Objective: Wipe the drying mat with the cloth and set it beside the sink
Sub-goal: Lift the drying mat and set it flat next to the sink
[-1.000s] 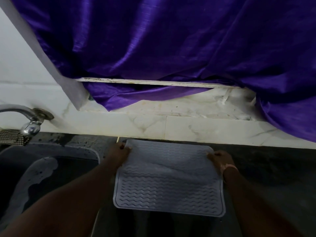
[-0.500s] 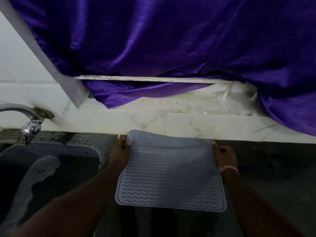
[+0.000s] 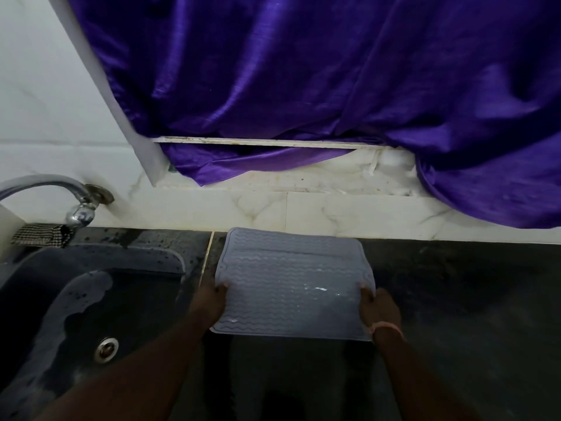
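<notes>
A grey ribbed drying mat (image 3: 291,284) lies over the dark counter just right of the sink (image 3: 91,299), its far edge near the white wall tiles. My left hand (image 3: 212,299) grips the mat's left edge about halfway down. My right hand (image 3: 379,308) grips its right edge, with a pale band on that wrist. Small wet glints show on the mat near my right hand. A checked cloth (image 3: 42,235) lies on the ledge behind the sink, under the tap.
A metal tap (image 3: 76,205) juts from the wall over the dark sink, whose drain (image 3: 106,349) shows at the bottom. A purple curtain (image 3: 334,86) hangs over the window sill behind the dark counter (image 3: 455,284).
The mat has moved away from me toward the wall and lower onto the counter. Both hands have slid from its far corners down to the middle of its side edges.
</notes>
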Action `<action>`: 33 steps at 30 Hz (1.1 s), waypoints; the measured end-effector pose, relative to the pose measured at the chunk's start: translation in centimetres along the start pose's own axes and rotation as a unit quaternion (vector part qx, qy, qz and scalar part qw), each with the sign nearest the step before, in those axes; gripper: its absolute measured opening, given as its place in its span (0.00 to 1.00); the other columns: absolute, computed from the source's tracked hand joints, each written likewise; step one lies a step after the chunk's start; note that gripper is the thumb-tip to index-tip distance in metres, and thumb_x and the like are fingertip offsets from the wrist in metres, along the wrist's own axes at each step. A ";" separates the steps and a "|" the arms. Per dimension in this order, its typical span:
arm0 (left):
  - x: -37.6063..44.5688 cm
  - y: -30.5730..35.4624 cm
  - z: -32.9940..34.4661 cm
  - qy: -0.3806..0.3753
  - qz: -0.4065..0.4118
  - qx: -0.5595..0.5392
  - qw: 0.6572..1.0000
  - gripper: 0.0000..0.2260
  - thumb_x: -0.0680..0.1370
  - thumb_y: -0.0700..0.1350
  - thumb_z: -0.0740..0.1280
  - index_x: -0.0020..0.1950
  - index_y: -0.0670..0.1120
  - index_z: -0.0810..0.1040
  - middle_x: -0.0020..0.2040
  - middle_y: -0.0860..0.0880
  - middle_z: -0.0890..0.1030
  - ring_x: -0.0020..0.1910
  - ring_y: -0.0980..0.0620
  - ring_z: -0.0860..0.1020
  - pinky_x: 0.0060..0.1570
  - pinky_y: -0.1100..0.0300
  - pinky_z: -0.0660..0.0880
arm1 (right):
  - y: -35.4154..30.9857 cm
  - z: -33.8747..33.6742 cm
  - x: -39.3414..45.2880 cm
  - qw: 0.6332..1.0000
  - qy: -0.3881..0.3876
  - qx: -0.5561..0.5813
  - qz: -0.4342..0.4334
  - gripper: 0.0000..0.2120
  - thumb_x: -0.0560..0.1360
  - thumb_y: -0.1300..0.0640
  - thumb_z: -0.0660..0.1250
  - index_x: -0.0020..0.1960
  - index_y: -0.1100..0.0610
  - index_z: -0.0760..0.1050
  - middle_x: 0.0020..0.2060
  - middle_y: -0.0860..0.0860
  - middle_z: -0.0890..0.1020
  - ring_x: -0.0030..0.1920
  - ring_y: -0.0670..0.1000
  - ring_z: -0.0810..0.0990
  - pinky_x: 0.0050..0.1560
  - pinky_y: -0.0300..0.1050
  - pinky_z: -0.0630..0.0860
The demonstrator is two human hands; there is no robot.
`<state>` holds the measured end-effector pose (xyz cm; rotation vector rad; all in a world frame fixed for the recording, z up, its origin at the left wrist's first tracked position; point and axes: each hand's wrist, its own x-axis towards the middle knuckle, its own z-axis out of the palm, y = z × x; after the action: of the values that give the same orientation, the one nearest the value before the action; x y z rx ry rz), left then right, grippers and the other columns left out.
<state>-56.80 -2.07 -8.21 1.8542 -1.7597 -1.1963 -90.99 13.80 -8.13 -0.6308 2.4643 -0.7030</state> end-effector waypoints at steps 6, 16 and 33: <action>-0.5 0.1 -1.1 -0.017 -0.060 0.085 0.994 0.19 0.81 0.53 0.65 0.62 0.39 0.78 0.59 0.37 0.80 0.55 0.39 0.80 0.52 0.52 0.76 | 0.5 -1.5 -0.3 1.000 -0.008 0.019 -0.010 0.24 0.78 0.39 0.61 0.44 0.61 0.75 0.43 0.62 0.80 0.45 0.62 0.80 0.45 0.50 0.74; -2.5 -1.7 -2.1 -0.020 -0.101 0.110 0.989 0.13 0.73 0.51 0.75 0.44 0.41 0.80 0.42 0.43 0.82 0.41 0.46 0.81 0.38 0.57 0.76 | 3.3 -1.9 -0.6 0.999 0.008 -0.001 0.045 0.16 0.77 0.46 0.67 0.42 0.59 0.74 0.43 0.60 0.81 0.44 0.60 0.79 0.46 0.49 0.74; 6.1 4.1 0.0 0.046 -0.066 0.117 0.990 0.10 0.81 0.46 0.64 0.51 0.41 0.82 0.51 0.38 0.82 0.51 0.38 0.80 0.45 0.56 0.70 | -5.7 1.4 10.0 0.996 0.004 0.021 0.086 0.13 0.77 0.57 0.66 0.49 0.66 0.82 0.44 0.63 0.83 0.43 0.61 0.81 0.44 0.50 0.76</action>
<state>-60.24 -8.58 -7.37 2.1530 -1.8165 -0.9660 -96.25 3.53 -9.16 -0.3936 2.4681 -0.6889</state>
